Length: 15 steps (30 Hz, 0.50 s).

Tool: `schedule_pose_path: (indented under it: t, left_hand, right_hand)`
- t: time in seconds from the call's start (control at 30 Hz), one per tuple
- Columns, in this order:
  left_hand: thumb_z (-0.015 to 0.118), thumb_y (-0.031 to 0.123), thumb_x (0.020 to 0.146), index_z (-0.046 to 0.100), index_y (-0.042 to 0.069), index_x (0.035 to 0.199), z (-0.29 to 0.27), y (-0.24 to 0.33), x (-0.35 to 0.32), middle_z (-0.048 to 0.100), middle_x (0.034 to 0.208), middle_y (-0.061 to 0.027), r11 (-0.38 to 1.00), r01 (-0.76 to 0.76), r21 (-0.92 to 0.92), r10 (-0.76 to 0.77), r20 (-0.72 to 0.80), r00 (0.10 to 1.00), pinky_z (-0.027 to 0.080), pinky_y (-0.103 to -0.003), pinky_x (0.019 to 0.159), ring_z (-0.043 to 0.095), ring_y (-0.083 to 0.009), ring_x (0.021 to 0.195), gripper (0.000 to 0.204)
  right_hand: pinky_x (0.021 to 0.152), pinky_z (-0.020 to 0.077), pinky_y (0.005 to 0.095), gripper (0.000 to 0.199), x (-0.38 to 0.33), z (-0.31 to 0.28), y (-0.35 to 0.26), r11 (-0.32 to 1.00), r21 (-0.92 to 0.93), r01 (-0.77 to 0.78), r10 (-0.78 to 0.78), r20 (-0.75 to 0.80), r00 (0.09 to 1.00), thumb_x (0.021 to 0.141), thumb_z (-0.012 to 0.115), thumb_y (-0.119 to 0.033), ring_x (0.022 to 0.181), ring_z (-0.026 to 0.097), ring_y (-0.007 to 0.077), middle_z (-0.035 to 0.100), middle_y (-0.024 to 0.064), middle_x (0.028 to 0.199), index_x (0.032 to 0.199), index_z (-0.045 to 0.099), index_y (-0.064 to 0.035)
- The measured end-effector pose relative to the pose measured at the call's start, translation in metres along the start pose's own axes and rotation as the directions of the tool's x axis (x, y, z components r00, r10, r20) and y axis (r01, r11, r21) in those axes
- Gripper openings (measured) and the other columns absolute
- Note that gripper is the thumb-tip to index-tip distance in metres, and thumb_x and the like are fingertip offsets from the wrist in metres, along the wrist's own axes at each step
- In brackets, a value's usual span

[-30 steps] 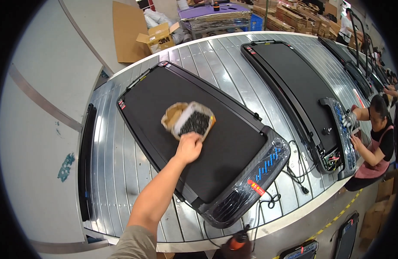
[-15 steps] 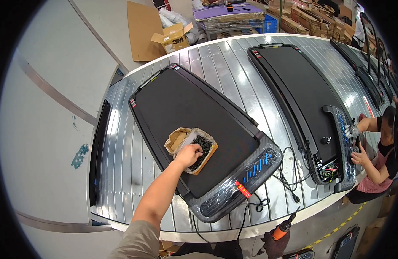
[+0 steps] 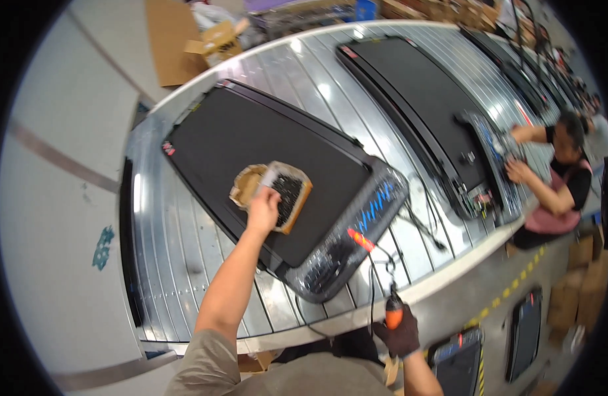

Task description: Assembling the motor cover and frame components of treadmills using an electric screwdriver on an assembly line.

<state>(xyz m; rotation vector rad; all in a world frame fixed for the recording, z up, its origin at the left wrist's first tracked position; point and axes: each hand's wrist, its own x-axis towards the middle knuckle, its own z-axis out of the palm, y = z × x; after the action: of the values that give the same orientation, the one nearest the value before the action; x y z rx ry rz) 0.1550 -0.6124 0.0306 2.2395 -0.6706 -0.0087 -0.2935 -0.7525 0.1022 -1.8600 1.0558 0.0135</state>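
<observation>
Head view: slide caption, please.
Left hand at a box of small black parts; gloved right hand holding an orange power tool.

The left hand [image 3: 264,210] is reaching over a box [image 3: 306,196] of small black pieces [image 3: 289,193] sitting on a treadmill [image 3: 251,132]; near right, the gloved right hand [image 3: 403,333] is holding an orange power tool [image 3: 394,317].
</observation>
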Motion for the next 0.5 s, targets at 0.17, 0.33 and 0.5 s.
schedule_pose_path:
  t: [0.17,0.33,0.5]
  left_hand:
    - [0.065,0.01,0.1,0.077,0.002,0.107,-0.021,0.069,-0.101,0.069,0.079,0.002,0.776,0.393,-0.492,-0.199,0.4,0.895,0.042,-0.021,0.055,0.051,-0.0032,0.06,0.016]
    - [0.071,0.011,0.098,0.072,0.002,0.11,-0.005,0.087,-0.192,0.076,0.098,-0.0086,0.26,0.806,-0.532,-0.26,0.765,0.589,0.051,-0.025,0.066,0.065,-0.0114,0.077,0.016]
    - [0.067,0.014,0.101,0.068,0.003,0.113,-0.005,0.098,-0.212,0.075,0.11,-0.0118,-0.112,0.867,-0.486,-0.267,0.855,0.445,0.053,-0.027,0.074,0.068,-0.0147,0.086,0.016]
  right_hand:
    - [0.084,0.0571,0.0518,0.07,-0.004,0.022,-0.042,0.976,-0.215,0.017,0.028,0.204,0.979,0.076,0.082,-0.052,0.094,0.071,0.044,0.072,0.0238,0.097,0.122,0.058,-0.0059]
    - [0.079,0.0566,0.0524,0.064,-0.024,0.031,-0.046,0.937,-0.317,0.148,-0.072,0.239,0.968,0.079,0.079,-0.051,0.09,0.071,0.045,0.072,0.0222,0.091,0.12,0.059,-0.0067]
    - [0.078,0.0567,0.0514,0.061,-0.036,0.027,-0.041,0.907,-0.399,0.136,-0.029,0.262,0.965,0.08,0.077,-0.048,0.087,0.072,0.0428,0.073,0.0198,0.091,0.121,0.059,-0.0075]
